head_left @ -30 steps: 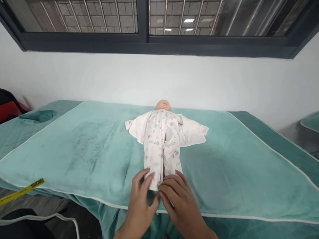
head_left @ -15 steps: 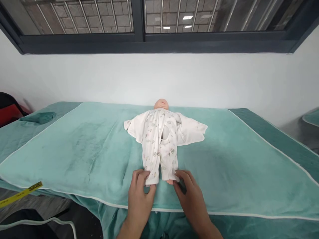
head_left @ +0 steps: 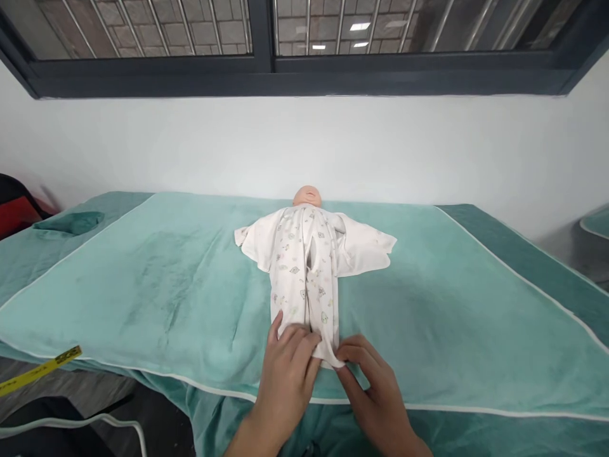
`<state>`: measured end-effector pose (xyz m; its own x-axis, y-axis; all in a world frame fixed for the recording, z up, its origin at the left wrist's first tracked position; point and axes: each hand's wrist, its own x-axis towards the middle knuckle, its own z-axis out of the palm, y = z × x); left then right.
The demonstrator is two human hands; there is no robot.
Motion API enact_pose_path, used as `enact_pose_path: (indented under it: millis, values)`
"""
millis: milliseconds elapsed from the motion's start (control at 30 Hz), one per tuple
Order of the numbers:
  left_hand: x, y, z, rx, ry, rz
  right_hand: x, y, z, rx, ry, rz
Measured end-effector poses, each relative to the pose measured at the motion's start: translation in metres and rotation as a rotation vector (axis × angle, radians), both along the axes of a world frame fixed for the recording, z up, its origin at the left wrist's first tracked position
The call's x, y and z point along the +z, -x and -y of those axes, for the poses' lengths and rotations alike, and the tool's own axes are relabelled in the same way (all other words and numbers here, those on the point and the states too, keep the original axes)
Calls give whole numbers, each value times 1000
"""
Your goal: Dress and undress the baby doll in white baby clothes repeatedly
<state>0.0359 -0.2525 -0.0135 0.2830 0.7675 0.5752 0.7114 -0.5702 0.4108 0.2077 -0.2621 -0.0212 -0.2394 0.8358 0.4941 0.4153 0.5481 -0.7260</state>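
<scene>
A baby doll [head_left: 307, 195] lies on its back on a green bed cover, its head toward the wall. It wears a white printed romper [head_left: 291, 270] whose sleeves spread out to both sides. My left hand [head_left: 290, 365] pinches the inner edge of the trouser leg on the right, its back covering the lower end of the other leg. My right hand [head_left: 366, 374] pinches the outer corner of that same cuff, which is stretched between both hands. The doll's feet are hidden.
The green cover [head_left: 157, 285] with white piping spreads over the bed. Behind it stand a white wall [head_left: 190, 146] and a dark window frame [head_left: 266, 79]. At the lower left are a yellow strap [head_left: 40, 370] and a pale cable [head_left: 95, 420]; a red and black item [head_left: 16, 212] sits far left.
My left hand has left the left cuff and moved right to the other trouser leg. My right hand still holds that cuff, now drawn nearer to me and covering the foot.
</scene>
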Motion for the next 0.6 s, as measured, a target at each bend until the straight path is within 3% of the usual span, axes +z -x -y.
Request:
enact_pose_path:
  millis: [200,333,433,600]
  values:
    - [0,4,20,20,13,89,-15,-13,4,56,51,138]
    - [5,14,20,1,-32,88,-1,-23,-7,182,163,163]
    - [7,22,3,86,-64,172,19,-26,-30,121,213,114]
    - [7,28,-24,125,128,193,47,-8,-103,-16,74,34]
